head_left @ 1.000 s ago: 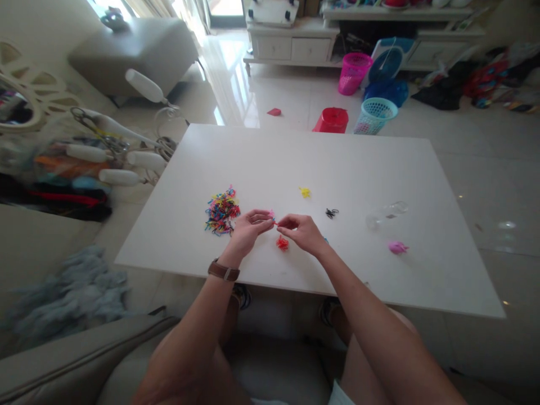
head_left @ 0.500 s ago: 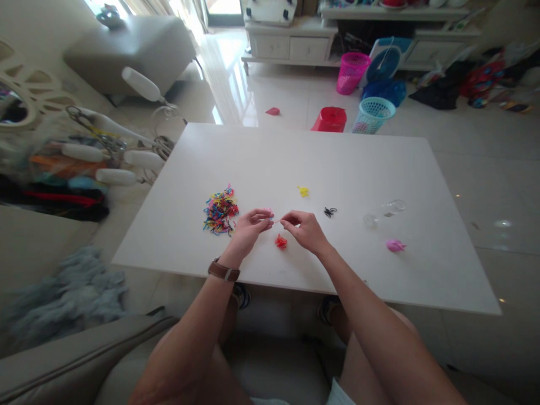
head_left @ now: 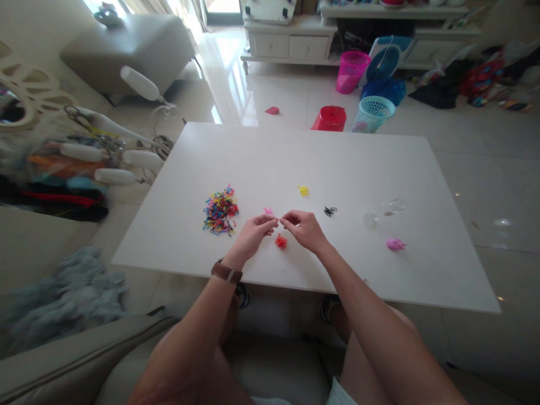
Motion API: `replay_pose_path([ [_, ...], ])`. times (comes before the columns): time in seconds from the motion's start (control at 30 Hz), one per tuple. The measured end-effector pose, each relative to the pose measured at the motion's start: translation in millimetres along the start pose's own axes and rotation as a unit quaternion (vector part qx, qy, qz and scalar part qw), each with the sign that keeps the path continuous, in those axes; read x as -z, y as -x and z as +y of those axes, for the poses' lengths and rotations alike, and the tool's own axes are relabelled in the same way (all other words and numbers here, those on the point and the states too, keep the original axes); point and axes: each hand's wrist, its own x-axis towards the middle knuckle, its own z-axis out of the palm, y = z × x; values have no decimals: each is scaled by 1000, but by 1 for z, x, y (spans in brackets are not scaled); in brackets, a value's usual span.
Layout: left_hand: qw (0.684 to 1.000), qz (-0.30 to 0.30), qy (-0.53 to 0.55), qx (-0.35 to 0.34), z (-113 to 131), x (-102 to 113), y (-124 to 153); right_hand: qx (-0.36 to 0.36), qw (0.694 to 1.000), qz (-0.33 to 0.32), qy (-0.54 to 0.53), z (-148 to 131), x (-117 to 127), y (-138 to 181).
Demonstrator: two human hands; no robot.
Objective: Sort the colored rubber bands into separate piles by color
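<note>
My left hand (head_left: pixel 255 233) and my right hand (head_left: pixel 302 226) meet fingertip to fingertip over the white table (head_left: pixel 358 169). Both are closed in a pinch on a small rubber band, mostly hidden by the fingers. Just below them lies a small heap of red rubber bands (head_left: pixel 280 242). Pink rubber bands (head_left: pixel 268 211) sit right behind my left fingers. Farther back is a yellow bunch of rubber bands (head_left: pixel 303 190), and black rubber bands (head_left: pixel 330 211) lie to the right of my right hand. A large mixed-colour pile of rubber bands (head_left: pixel 220 211) spreads left of my left hand.
On the table's right side lie a clear plastic container (head_left: pixel 394 207) and a pink object (head_left: pixel 395 244). Beyond the far edge stand a red bin (head_left: pixel 330 118), a light-blue basket (head_left: pixel 373 114) and a pink basket (head_left: pixel 351 72). A white-shaded lamp (head_left: pixel 141 84) stands at the left.
My left hand has shifted slightly right and its fingers have closed up against my right fingertips. The strand that showed between the hands is now mostly hidden. The pink bands are more exposed.
</note>
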Motion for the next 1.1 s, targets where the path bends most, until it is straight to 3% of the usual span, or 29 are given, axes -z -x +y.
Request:
replay_pose_path([
  [0.57,972,7,-216,-92,7,6,0,-25,999,24,-19,-2,-1,0],
  [0.77,955,74,-258,-126,14,14,-1,-40,997,73,-1,-2,7,-4],
  [0.83,957,66,-252,-131,11,11,-1,-41,998,57,-2,-1,5,-3],
  [0.97,973,-5,-210,-93,3,2,0,-37,999,4,14,3,2,-3],
  [1.1,989,32,-137,-52,3,5,-2,-67,994,-48,66,10,13,-3],
])
